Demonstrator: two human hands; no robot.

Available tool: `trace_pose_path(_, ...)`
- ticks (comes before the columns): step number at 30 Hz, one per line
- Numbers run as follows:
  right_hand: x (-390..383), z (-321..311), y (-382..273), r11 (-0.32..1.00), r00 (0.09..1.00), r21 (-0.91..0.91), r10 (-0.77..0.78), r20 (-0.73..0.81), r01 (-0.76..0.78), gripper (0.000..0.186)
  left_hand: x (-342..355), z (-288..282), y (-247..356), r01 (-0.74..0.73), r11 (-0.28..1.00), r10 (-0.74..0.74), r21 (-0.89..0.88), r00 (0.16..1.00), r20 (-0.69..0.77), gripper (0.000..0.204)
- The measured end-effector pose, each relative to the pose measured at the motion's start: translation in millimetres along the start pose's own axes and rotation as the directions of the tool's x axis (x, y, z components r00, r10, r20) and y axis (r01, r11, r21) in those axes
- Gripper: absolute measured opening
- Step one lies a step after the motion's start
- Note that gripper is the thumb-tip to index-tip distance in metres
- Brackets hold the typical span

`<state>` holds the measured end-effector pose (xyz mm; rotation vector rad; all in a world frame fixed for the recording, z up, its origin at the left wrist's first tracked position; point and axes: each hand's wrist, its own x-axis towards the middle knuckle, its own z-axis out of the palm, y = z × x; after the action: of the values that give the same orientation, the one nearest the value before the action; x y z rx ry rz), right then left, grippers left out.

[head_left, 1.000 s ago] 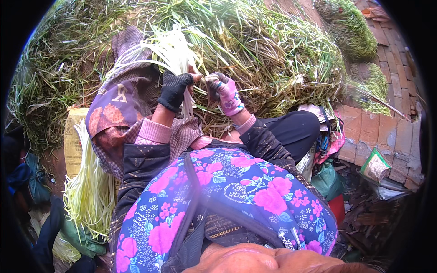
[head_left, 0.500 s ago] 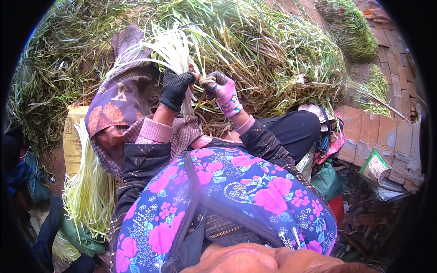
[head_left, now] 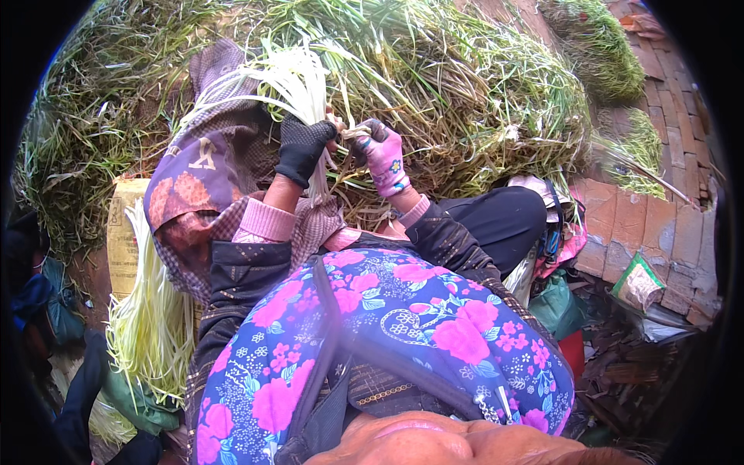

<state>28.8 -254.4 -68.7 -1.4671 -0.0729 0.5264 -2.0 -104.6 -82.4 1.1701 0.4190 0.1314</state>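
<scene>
A bunch of long, pale yellow-green chives (head_left: pixel 301 81) is gripped in my left hand (head_left: pixel 301 149), which wears a black glove with bare fingertips. The leaves fan out upward and to the left over my covered knee, and the pale ends hang below the fist. Close on its right, my right hand (head_left: pixel 381 159), in a pink glove with dark fingers, pinches a few light strands (head_left: pixel 357 132) that lead to the bunch. My right fingertips curl inward and are partly hidden.
Loose green and straw-coloured leaves (head_left: pixel 457 101) are heaped beyond my hands. More pale chives (head_left: pixel 151 310) lie at my left, by a yellow printed sack (head_left: pixel 126 240). Brick paving (head_left: pixel 628 221) with a small plastic packet (head_left: pixel 639 284) and a green bag (head_left: pixel 558 306) are at right.
My right hand has shifted slightly, its wrist lower and a little left. My left hand stays closed round the chives in nearly the same place.
</scene>
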Motion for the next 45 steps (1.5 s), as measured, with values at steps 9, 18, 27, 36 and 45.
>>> trace_pose_path(9,9,-9,31,0.788,0.924,-0.501,-0.377,0.068,0.359,0.018,8,-6,-19,0.002,0.988,0.0,0.153,1.0,-0.008,0.027)
trace_pose_path(18,5,-59,55,0.392,0.938,-0.891,-0.335,0.094,0.229,0.016,31,-30,-29,0.066,0.986,-0.048,0.155,0.992,-0.119,0.033)
trace_pose_path(27,54,-237,-62,-0.06,0.91,-0.967,-0.359,-0.209,-0.246,0.025,24,-58,27,-0.086,0.947,0.037,-0.311,0.986,-0.161,0.031)
trace_pose_path(36,57,-122,-36,0.388,0.923,-0.87,-0.347,0.168,0.304,0.059,22,-37,22,0.008,0.946,-0.023,-0.324,0.999,-0.042,0.038)
trace_pose_path(45,5,-62,14,0.904,0.939,-0.388,0.274,0.206,-0.179,0.028,19,-54,30,-0.056,0.979,0.03,-0.194,0.99,-0.137,0.032)
